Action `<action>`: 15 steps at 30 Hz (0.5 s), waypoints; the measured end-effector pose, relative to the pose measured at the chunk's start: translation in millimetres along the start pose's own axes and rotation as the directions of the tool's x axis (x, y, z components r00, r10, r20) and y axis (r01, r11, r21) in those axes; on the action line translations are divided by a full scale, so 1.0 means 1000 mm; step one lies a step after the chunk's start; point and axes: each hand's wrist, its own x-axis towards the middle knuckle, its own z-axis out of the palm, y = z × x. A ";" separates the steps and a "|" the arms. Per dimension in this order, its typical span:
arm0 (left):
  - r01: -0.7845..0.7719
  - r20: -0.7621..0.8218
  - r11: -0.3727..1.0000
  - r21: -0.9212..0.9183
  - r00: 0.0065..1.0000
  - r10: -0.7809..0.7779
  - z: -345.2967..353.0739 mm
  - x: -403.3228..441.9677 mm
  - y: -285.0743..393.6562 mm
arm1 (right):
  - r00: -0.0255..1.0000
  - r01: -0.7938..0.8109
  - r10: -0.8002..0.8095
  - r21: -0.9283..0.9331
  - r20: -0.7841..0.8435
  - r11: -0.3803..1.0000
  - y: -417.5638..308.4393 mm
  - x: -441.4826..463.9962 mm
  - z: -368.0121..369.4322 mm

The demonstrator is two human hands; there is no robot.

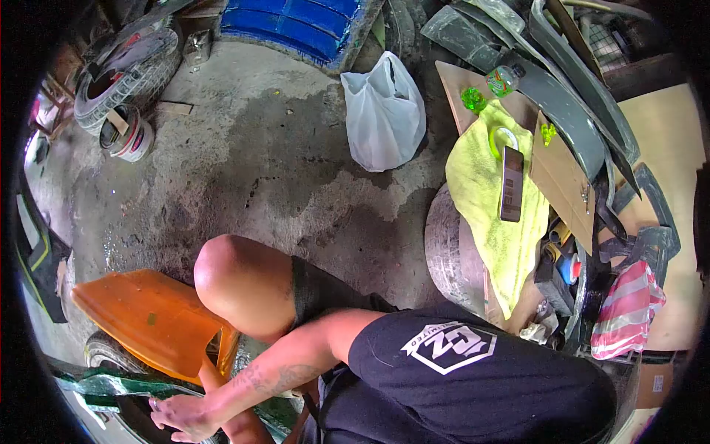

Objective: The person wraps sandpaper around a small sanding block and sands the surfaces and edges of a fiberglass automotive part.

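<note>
Can't tell if right hand [183,416] grips anything tbh, left hand's hidden; orange panel [140,318] alongside probably uses tire [100,344] as prop.

The panel [137,314] is orange, the strip [83,379] green. The towel [477,174] is yellow-green, the bag [384,118] white, the sack [627,314] striped pinkish red and white. The shirt [551,396] is black with a white logo [452,348], the floor [222,170] grey with darker patches.

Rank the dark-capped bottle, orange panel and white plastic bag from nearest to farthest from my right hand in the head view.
1. Orange panel: just above your right hand.
2. White plastic bag: upper middle.
3. Dark-capped bottle: upper right.
</note>
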 end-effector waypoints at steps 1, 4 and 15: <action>0.002 0.001 1.000 -0.002 1.000 -0.002 -0.001 0.000 0.004 | 1.000 0.011 -0.011 -0.001 0.015 1.000 0.009 0.002 0.005; 0.032 0.033 0.995 0.093 0.999 -0.035 0.005 -0.005 0.009 | 0.984 -0.111 0.108 0.008 0.144 0.994 0.060 0.007 0.051; -0.017 -0.304 -0.925 -0.380 0.947 0.108 0.004 -0.018 0.061 | 0.993 -0.025 0.036 -0.092 0.117 0.995 0.048 0.020 0.018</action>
